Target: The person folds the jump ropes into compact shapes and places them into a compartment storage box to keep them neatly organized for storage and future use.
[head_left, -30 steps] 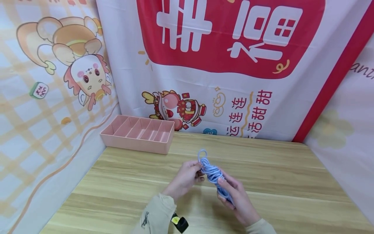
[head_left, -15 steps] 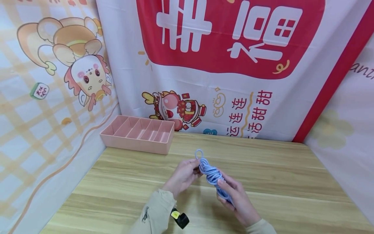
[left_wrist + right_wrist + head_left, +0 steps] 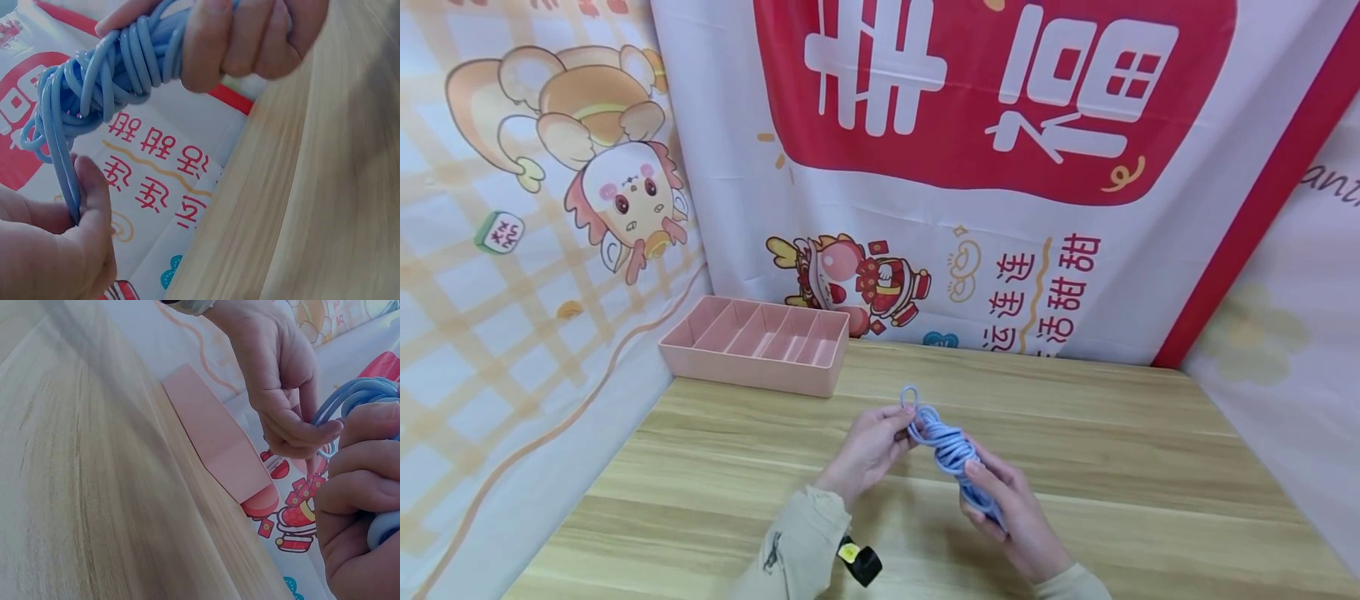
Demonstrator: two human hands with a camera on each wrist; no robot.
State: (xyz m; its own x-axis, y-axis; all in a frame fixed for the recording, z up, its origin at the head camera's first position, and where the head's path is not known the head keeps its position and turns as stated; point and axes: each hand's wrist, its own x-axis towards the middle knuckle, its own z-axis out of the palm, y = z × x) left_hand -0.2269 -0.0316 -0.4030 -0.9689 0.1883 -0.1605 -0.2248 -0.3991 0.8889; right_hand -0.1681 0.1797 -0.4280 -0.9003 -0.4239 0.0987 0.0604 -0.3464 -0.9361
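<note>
A bundle of light blue cord [image 3: 953,451], wound round its own middle, is held above the table. My right hand [image 3: 1011,508] grips its lower end, fingers curled round the coils, as the left wrist view also shows. At the upper end my left hand [image 3: 871,448] pinches a loop of the cord between thumb and fingers. In the left wrist view, two strands [image 3: 62,156] run down from the bundle into that pinch. A small loop sticks up past the left fingertips in the head view. The lower coils are partly hidden by the right hand.
A pink divided box [image 3: 752,371] stands at the back left of the wooden table [image 3: 1112,442], near the left wall cloth. Printed cloths [image 3: 887,208] hang behind and at both sides. A black strap end [image 3: 865,567] shows by the left sleeve.
My left hand has shifted slightly left, and the small loop at the top has moved left with it. The right hand keeps its grip almost in place.
</note>
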